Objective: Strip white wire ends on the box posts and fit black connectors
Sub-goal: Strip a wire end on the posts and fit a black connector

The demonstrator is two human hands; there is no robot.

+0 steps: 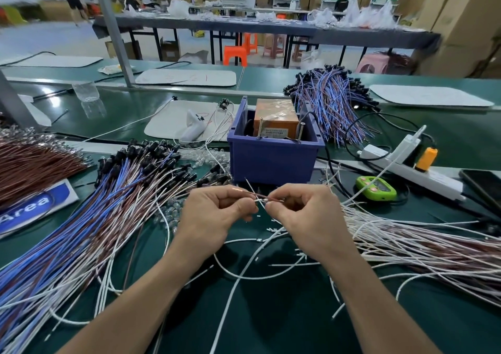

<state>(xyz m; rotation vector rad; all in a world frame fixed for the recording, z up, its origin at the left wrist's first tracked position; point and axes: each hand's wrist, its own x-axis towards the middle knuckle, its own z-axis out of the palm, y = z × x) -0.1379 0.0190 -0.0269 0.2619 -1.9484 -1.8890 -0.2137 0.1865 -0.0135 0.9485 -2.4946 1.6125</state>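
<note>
**Hands pinch a wire pair just in front of the blue box**

Both hands meet at the near side of the blue box (273, 153). The left hand (214, 215) is closed, thumb and forefinger pinching a reddish-brown wire (244, 191). The right hand (301, 210) is likewise closed, nipping a white wire (259, 200) where the two strands cross between the fingertips. Whether the white end is already bared is too small to tell.

Two upright metal posts (261, 127) stand inside the box, beside an orange block (275, 115); neither wire touches them at this moment. Short white offcuts (272, 229) lie scattered on the green mat (271, 313) below the hands, which suggests stripping is well under way.

Finished leads with black connectors (151, 150) are heaped to the left; a loose sheaf of white and brown wires (406, 242) lies to the right.

To do this step well, I judge the grip should stay close to the wire tip, so the short end does not bend. Hooking the end squarely on a post and pulling straight back toward the body should cut only the insulation. A sideways pull could nick or snap the strands.
</note>
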